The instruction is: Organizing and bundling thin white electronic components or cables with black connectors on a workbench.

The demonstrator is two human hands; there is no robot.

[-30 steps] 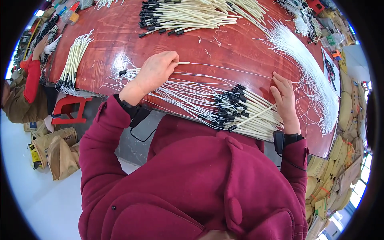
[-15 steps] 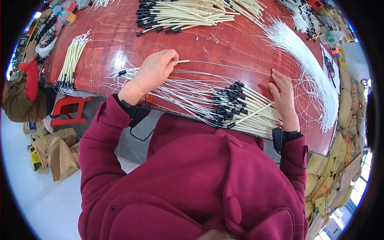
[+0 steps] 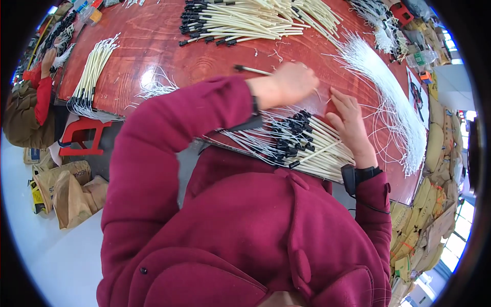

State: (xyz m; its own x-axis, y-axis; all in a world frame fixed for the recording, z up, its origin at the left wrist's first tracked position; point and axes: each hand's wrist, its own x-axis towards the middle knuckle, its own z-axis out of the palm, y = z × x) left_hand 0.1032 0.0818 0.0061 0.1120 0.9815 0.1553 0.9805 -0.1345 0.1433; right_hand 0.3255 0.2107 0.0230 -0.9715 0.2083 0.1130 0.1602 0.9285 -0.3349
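Observation:
My left hand [image 3: 294, 84] is closed around a thin cream stick [image 3: 257, 71], whose black-capped end pokes out to the left above the table. It has come close to my right hand [image 3: 349, 120]; a fine white string shows faintly between them. The right hand's fingers are stretched out, thumb apart, fingertips at the table surface. Just below both hands lies a bundle of cream sticks [image 3: 327, 148] with black caps [image 3: 294, 138], and white strings [image 3: 250, 138] trail left from the caps. My left sleeve hides part of those strings.
A large pile of capped sticks [image 3: 250, 23] lies at the far side of the red table [image 3: 179, 56]. A smaller bundle [image 3: 97, 66] is at the left, and a long hank of white strings [image 3: 394, 92] at the right. Another person [image 3: 33, 112] sits at the left, near a red stool [image 3: 84, 135].
My left hand has swung right, carrying the cream stick along the string toward my right hand; the stick's black cap now points left. My right hand has shifted slightly left.

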